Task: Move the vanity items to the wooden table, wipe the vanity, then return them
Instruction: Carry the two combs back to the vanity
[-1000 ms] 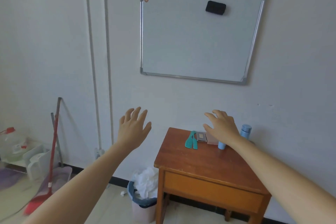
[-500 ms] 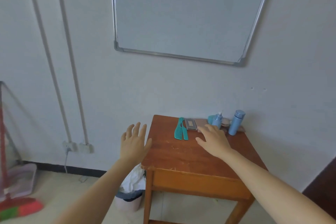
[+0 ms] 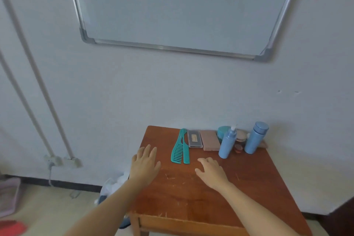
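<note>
A small wooden table (image 3: pixel 249 188) stands against the wall. Along its far edge lie two teal combs (image 3: pixel 180 147), a clear flat case (image 3: pixel 194 138) and a pinkish-brown box (image 3: pixel 210 140). Right of them stand a blue pump bottle (image 3: pixel 227 143), a teal jar (image 3: pixel 223 132), small brown pots (image 3: pixel 239 144) and a blue capped bottle (image 3: pixel 255 138). My left hand (image 3: pixel 146 165) hovers flat over the table's left edge, fingers straight, holding nothing. My right hand (image 3: pixel 211 171) is spread over the tabletop just below the combs and case, empty.
A whiteboard (image 3: pixel 172 5) hangs on the wall above. A bin with white rubbish (image 3: pixel 113 186) sits left of the table. Two pipes (image 3: pixel 38 82) run down the wall to sockets (image 3: pixel 63 161). A dark piece of furniture (image 3: pixel 341 214) is at the right edge.
The view has dropped and closed in on the table. Both hands have come down from chest height to just above the tabletop; the left one now reaches over the table's left edge.
</note>
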{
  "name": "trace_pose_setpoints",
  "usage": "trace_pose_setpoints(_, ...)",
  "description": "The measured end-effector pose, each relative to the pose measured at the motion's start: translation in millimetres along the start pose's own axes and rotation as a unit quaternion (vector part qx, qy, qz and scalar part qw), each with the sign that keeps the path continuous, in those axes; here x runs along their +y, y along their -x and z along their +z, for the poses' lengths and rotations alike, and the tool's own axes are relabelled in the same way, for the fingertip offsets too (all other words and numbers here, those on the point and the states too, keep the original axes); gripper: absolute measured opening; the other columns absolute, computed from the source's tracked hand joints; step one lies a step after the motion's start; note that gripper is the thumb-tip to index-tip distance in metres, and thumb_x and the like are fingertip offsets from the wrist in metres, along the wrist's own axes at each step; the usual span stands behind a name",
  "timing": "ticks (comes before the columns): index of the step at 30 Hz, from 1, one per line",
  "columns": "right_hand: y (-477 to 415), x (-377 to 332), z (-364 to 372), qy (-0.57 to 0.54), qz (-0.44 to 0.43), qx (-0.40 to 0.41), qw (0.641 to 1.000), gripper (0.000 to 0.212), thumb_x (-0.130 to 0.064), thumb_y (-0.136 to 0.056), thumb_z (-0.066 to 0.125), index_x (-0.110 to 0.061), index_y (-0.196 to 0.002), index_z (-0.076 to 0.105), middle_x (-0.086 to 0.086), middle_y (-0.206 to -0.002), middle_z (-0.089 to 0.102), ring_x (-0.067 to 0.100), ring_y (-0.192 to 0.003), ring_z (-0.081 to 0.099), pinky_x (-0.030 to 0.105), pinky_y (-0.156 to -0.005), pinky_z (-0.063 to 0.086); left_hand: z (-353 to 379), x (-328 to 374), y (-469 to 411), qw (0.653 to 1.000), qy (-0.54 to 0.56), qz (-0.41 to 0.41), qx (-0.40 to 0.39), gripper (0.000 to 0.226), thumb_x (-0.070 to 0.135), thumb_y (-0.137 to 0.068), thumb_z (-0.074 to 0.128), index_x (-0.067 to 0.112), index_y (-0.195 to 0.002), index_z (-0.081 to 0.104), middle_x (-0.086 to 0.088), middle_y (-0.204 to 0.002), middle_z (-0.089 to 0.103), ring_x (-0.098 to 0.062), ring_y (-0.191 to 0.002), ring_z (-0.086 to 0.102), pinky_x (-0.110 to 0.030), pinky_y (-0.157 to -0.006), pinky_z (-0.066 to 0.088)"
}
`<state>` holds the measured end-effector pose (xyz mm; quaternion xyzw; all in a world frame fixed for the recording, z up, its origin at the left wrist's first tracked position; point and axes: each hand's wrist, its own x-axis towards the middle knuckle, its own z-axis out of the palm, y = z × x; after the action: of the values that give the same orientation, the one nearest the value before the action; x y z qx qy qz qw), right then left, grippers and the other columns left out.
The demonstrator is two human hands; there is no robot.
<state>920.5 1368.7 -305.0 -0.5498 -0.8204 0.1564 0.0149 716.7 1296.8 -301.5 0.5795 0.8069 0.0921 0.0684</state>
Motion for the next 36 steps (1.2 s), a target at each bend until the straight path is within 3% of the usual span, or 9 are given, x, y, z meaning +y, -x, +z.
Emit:
trace_pose_setpoints(9, -58, 6, 49, -0.037, 0.013, -0.074, 0.996, 0.048, -0.037, -0.095, 0.042, -0.021, -0.139, 0.032, 0.003, -0.14, 0.039, 0.021, -0.128, 0.036, 0.036, -0.104, 0.036, 63, 9, -39, 0.995, 0.035, -0.033, -0.092, 0.052, 0.041, -0.096, 0.028, 0.024, -0.144, 0.018, 0.001, -0.154, 0.013, -0.022, -0.143, 0.005, -0.041, -0.115, 0.009)
trace_pose_setpoints(16, -98, -7, 66, -0.045, 0.06, 0.003, 0.997, 0.042, -0.037, -0.095, 0.04, -0.02, -0.134, 0.038, 0.0, -0.131, 0.046, 0.017, -0.12, 0.04, 0.028, -0.094, 0.039, 95, 1, -82, 0.992, 0.094, -0.056, -0.06, 0.048, 0.037, -0.097, 0.031, 0.023, -0.142, 0.026, 0.002, -0.153, 0.02, -0.019, -0.142, 0.008, -0.038, -0.115, 0.01)
trace_pose_setpoints(18, -114, -10, 67, -0.054, 0.081, 0.025, 0.995, 0.041, -0.036, -0.095, 0.041, -0.019, -0.132, 0.039, 0.0, -0.129, 0.048, 0.018, -0.119, 0.041, 0.029, -0.093, 0.039, 100, -2, -95, 0.995, 0.07, -0.033, -0.063, 0.046, 0.034, -0.096, 0.036, 0.021, -0.139, 0.035, -0.002, -0.15, 0.029, -0.023, -0.141, 0.018, -0.041, -0.114, 0.016)
trace_pose_setpoints(19, -122, -12, 67, -0.058, 0.092, 0.034, 0.993, 0.04, -0.036, -0.095, 0.041, -0.019, -0.132, 0.04, 0.0, -0.127, 0.049, 0.018, -0.118, 0.042, 0.029, -0.092, 0.039, 103, -4, -100, 0.997, 0.058, -0.018, -0.054, 0.043, 0.033, -0.092, 0.042, 0.019, -0.132, 0.047, -0.005, -0.143, 0.041, -0.026, -0.135, 0.032, -0.044, -0.11, 0.027)
trace_pose_setpoints(21, -134, -15, 69, -0.061, 0.114, 0.046, 0.99, 0.039, -0.036, -0.095, 0.042, -0.02, -0.13, 0.041, 0.0, -0.125, 0.05, 0.018, -0.117, 0.043, 0.028, -0.092, 0.04, 110, -8, -109, 0.998, 0.028, 0.002, -0.064, 0.04, 0.037, -0.076, 0.052, 0.019, -0.109, 0.067, -0.006, -0.118, 0.064, -0.028, -0.112, 0.059, -0.046, -0.09, 0.048)
trace_pose_setpoints(22, -137, -16, 70, -0.061, 0.125, 0.051, 0.989, 0.038, -0.036, -0.094, 0.043, -0.019, -0.129, 0.041, 0.0, -0.124, 0.051, 0.018, -0.116, 0.043, 0.028, -0.091, 0.04, 111, -10, -110, 0.997, 0.014, 0.006, -0.073, 0.04, 0.039, -0.072, 0.052, 0.02, -0.101, 0.07, -0.005, -0.11, 0.068, -0.026, -0.104, 0.064, -0.044, -0.084, 0.051)
trace_pose_setpoints(27, -140, -18, 78, -0.021, 0.132, 0.07, 0.989, 0.039, -0.034, -0.092, 0.048, -0.019, -0.128, 0.044, 0.0, -0.121, 0.052, 0.02, -0.113, 0.044, 0.029, -0.088, 0.039, 119, -16, -110, 0.998, -0.018, 0.028, -0.062, 0.045, 0.041, -0.077, 0.037, 0.021, -0.1, 0.071, -0.005, -0.109, 0.068, -0.025, -0.102, 0.065, -0.042, -0.083, 0.051)
trace_pose_setpoints(33, -142, -18, 72, -0.037, 0.143, 0.057, 0.987, 0.042, -0.025, -0.091, 0.052, -0.021, -0.132, 0.041, 0.0, -0.119, 0.054, 0.018, -0.111, 0.047, 0.026, -0.083, 0.043, 119, -2, -113, 1.0, -0.004, 0.003, -0.027, 0.036, 0.04, -0.069, 0.066, 0.017, -0.096, 0.071, -0.008, -0.105, 0.069, -0.029, -0.099, 0.066, -0.046, -0.078, 0.053)
trace_pose_setpoints(36, -144, -12, 62, -0.073, 0.157, 0.047, 0.984, 0.048, -0.025, -0.09, 0.053, -0.022, -0.135, 0.036, 0.001, -0.122, 0.052, 0.017, -0.113, 0.05, 0.025, -0.081, 0.046, 112, 30, -119, 0.998, 0.043, -0.024, -0.041, 0.059, 0.049, -0.074, 0.066, 0.013, -0.12, 0.057, -0.01, -0.126, 0.058, -0.03, -0.118, 0.053, -0.045, -0.094, 0.045)
